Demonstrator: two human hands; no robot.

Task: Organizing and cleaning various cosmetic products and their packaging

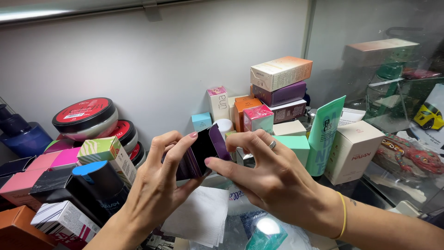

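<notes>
Purple box [203,150] partly hidden behind fingers [178,143]; orange box [18,231] cut off at bottom-left edge.

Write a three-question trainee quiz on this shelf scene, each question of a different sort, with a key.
1. True or false: both hands grip the dark purple box with its flap open.
2. Which hand wears a ring and a yellow wristband?
A. the left hand
B. the right hand
C. neither
3. Fill the gap: the orange box lies on top of a ___ box in the stack behind the hands.

Key
1. True: fingers of both hands pinch the box, and its flap stands up.
2. B: the ring is on a finger of the right hand, the band on its wrist.
3. Purple.
</notes>
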